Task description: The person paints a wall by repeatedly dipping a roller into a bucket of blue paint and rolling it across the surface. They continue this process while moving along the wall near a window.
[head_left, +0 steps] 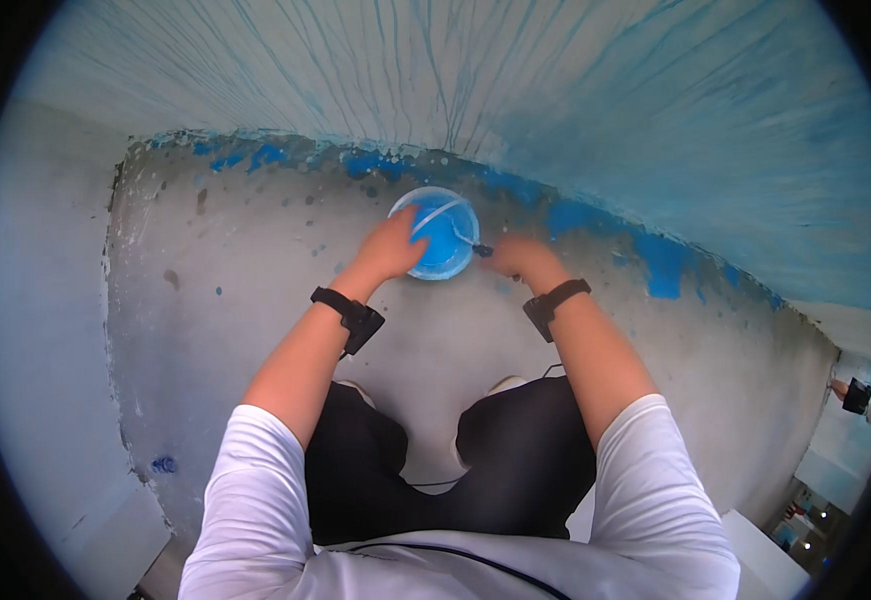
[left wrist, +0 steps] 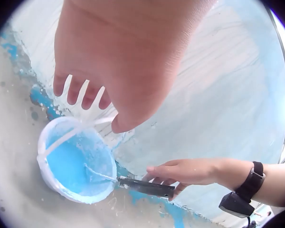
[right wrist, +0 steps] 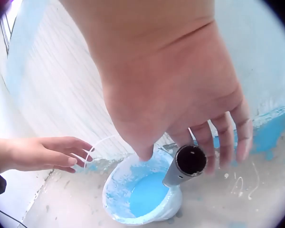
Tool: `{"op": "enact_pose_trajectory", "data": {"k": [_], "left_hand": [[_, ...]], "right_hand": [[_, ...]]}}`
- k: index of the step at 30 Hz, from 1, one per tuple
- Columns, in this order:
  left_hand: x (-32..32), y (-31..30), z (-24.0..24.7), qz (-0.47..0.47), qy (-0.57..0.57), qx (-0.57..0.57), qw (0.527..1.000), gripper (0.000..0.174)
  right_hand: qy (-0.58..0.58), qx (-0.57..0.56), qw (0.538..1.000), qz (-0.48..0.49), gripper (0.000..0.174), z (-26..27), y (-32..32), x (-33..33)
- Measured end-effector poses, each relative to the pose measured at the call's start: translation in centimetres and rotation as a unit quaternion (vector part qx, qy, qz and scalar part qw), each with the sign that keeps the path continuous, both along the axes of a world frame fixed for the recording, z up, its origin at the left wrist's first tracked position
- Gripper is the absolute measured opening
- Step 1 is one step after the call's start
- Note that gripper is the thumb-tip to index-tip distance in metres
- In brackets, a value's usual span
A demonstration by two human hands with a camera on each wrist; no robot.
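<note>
A white bucket [head_left: 440,272] of blue paint stands on the floor near the painted wall. My left hand [head_left: 392,245] is over its left side, fingers loosely extended and spaced apart. The white bail handle [left wrist: 61,139] runs across the bucket to the left thumb and fingertips. A paint roller's black hollow handle [left wrist: 147,187] leans out over the right rim. From it a thin rod [left wrist: 100,175] runs into the paint, where the head is hidden. My right hand [right wrist: 175,102] is at the end of that black handle, fingers spread and slightly bent close around it.
Blue paint streaks run down the wall [head_left: 596,100] behind the bucket. Blue patches and drips mark the concrete floor [head_left: 256,260] along its base. A small blue object [head_left: 164,465] lies at the left. Another person [head_left: 864,398] is far right.
</note>
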State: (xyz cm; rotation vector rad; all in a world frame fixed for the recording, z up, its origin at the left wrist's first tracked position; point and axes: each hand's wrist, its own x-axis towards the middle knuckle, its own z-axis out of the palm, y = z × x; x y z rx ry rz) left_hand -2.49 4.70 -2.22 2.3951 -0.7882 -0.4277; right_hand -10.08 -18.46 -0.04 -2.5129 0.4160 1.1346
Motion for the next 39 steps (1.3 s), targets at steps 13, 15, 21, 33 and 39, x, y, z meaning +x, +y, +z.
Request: {"op": "enact_pose_trajectory", "data": {"k": [13, 15, 21, 33, 39], "left_hand": [[1.2, -2.7, 0.1, 0.096, 0.297, -0.110, 0.944, 0.030], [1.6, -2.5, 0.5, 0.126, 0.284, -0.136, 0.941, 0.026], [3.6, -1.3, 1.7, 0.156, 0.331, -0.129, 0.922, 0.029], [4.5, 0.0, 1.6, 0.213, 0.389, -0.198, 0.874, 0.024], [4.5, 0.2, 0.6, 0.232, 0.362, -0.213, 0.877, 0.024]], "right_hand": [[-0.103, -0.042, 0.990, 0.086, 0.031, 0.6, -2.3, 1.4], [-0.119, -0.019, 0.990, 0.068, 0.033, 2.3, -2.6, 1.6], [-0.128, 0.000, 0.989, 0.072, 0.042, 2.1, -2.8, 1.4], [-0.187, 0.058, 0.980, 0.045, 0.044, 0.5, -2.4, 0.9], [-0.211, 0.074, 0.974, 0.044, 0.045, 0.1, -4.1, -0.5]]}}
